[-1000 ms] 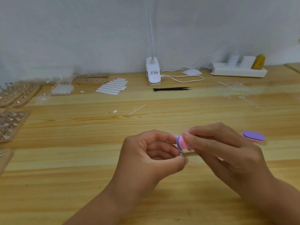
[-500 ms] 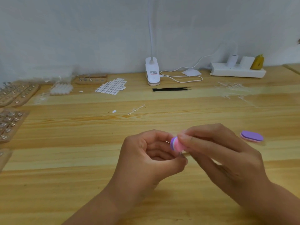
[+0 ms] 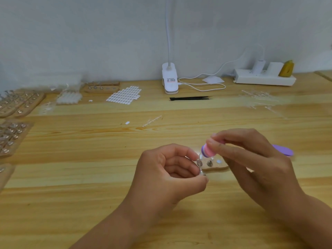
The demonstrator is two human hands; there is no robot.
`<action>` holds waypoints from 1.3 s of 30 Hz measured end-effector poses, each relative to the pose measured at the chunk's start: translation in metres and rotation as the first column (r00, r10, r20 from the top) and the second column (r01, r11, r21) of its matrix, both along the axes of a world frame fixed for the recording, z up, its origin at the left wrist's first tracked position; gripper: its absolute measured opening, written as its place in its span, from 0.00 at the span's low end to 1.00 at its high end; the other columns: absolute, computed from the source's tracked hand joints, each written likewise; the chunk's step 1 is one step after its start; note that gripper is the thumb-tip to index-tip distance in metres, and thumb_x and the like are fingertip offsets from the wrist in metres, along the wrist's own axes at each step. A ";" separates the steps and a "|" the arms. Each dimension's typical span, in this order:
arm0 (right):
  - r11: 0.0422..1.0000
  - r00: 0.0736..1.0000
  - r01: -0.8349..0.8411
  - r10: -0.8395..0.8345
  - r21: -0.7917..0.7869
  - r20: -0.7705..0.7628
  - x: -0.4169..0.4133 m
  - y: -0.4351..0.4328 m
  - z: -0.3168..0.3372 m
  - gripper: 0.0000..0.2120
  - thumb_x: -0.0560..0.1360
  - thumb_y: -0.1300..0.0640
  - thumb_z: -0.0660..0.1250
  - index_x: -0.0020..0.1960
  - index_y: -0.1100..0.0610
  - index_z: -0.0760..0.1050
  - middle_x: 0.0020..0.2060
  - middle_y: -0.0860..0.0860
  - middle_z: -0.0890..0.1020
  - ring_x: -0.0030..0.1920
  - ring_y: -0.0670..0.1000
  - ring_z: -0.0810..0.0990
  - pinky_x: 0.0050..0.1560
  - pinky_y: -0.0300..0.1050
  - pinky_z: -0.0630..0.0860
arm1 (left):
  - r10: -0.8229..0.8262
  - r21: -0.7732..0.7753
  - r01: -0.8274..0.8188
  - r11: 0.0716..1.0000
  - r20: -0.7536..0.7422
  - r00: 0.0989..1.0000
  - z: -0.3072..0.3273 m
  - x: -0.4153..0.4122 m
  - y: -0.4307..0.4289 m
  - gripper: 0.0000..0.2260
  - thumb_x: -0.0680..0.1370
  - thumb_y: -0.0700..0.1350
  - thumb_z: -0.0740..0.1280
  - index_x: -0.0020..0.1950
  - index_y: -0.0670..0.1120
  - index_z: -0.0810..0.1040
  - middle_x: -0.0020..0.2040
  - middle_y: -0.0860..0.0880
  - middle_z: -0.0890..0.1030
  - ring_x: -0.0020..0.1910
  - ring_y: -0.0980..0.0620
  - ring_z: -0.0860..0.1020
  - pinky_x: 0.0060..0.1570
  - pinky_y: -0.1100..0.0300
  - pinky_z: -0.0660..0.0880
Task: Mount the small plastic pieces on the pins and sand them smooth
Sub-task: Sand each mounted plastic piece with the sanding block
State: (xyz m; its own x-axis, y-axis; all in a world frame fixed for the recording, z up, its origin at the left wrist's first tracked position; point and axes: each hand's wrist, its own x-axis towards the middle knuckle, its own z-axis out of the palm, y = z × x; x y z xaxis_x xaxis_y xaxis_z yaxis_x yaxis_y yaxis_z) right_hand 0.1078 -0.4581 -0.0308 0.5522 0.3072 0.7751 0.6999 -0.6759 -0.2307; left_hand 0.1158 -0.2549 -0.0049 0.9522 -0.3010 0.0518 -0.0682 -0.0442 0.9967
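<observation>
Near the middle of the bench (image 3: 89,177), towards its front edge, the left hand (image 3: 168,173) has its fingers curled, thumb and forefinger pinching a small metal pin (image 3: 200,167); the pin's tip is too blurred to read. The right hand (image 3: 251,159) clamps a pink and purple sanding block (image 3: 208,150) between thumb and fingertips, just above the pin. A small wooden holder (image 3: 218,168) lies on the bench between the hands. A purple pad (image 3: 284,150) lies behind the right hand. Black tweezers (image 3: 189,98) and a white lamp clip (image 3: 169,79) sit near the back edge, pin boards (image 3: 12,135) along the left edge
</observation>
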 end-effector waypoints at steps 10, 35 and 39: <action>0.987 0.998 0.055 -0.054 0.148 -0.009 -0.003 0.005 0.005 0.12 0.77 0.63 0.71 0.59 0.56 0.79 0.53 0.50 0.82 0.56 0.41 0.80 0.56 0.30 0.73 | -0.103 -0.138 0.114 0.984 0.084 0.991 -0.001 0.003 0.005 0.14 0.61 0.42 0.80 0.44 0.47 0.84 0.39 0.48 0.84 0.37 0.53 0.81 0.39 0.61 0.79; 0.974 0.994 0.113 -0.111 0.197 -0.022 0.001 0.003 0.001 0.14 0.76 0.65 0.69 0.59 0.54 0.76 0.52 0.51 0.81 0.55 0.44 0.79 0.60 0.33 0.71 | -0.320 -0.393 0.269 0.879 -0.071 0.945 -0.005 0.011 0.006 0.15 0.68 0.47 0.79 0.53 0.46 0.84 0.44 0.48 0.83 0.45 0.53 0.81 0.39 0.61 0.77; 0.971 0.996 0.091 -0.086 0.219 -0.031 0.001 0.004 0.001 0.13 0.77 0.62 0.68 0.60 0.53 0.76 0.54 0.46 0.79 0.55 0.42 0.79 0.58 0.30 0.70 | -0.247 -0.394 0.191 0.899 -0.095 0.964 -0.006 0.011 0.005 0.14 0.73 0.40 0.75 0.58 0.45 0.83 0.45 0.43 0.85 0.45 0.48 0.83 0.38 0.60 0.78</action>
